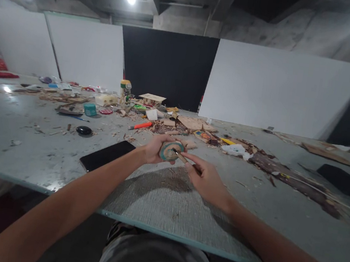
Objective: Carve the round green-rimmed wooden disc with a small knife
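Note:
My left hand [156,149] is closed around the edge of a round wooden disc [168,152] with a teal rim and a bare tan middle, raised above the table's front part. My right hand [205,176] grips a slim wooden-handled tool [182,157] like a pen. Its dark tip touches the disc's face or sits just over it; whether it is a brush or a blade is too small to tell. Below both hands lies a rough grey board or mat [165,203] with brown crumbs on it.
A black phone or tablet [104,155] lies left of my hands, with a black oval object [84,130] beyond. Farther back are a teal jar [90,109], an orange cutter [142,125] and wood shavings. Bark-covered wood [292,178] stretches along the right.

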Motion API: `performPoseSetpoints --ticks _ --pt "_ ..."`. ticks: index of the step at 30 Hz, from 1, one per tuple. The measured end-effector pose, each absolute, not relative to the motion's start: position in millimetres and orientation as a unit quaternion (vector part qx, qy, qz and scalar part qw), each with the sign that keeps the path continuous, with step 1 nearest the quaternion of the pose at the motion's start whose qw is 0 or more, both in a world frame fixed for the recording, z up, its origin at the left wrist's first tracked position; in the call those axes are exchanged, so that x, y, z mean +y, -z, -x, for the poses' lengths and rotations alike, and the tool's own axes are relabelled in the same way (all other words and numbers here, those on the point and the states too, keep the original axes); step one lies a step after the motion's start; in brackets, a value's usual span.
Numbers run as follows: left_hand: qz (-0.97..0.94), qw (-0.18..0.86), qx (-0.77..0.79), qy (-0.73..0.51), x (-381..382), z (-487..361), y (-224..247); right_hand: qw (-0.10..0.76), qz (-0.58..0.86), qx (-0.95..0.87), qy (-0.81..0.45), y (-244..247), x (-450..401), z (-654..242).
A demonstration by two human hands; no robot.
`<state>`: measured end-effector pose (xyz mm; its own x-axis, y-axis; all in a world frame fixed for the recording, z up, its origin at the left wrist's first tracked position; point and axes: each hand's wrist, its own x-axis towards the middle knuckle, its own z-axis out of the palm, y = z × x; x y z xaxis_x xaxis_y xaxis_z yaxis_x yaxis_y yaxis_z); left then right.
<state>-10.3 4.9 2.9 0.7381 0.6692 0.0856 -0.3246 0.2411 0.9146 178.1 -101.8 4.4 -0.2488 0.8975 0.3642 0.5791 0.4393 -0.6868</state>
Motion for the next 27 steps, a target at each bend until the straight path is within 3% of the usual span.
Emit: performPoseSetpoints --ticks 5,18,27 --pt "-0.545 0.751 0.161 -0.337 1 8 -5 0.355 0.493 -0.775 -0.175 -5 -102 -178" --pt "-0.562 0.721 0.173 -0.366 -2 2 -5 0.331 0.496 -0.718 -0.359 1 -97 -178" --pt "-0.558 0.724 0.164 -0.371 -3 2 -6 0.353 0.476 -0.699 -0.400 6 -93 -178"
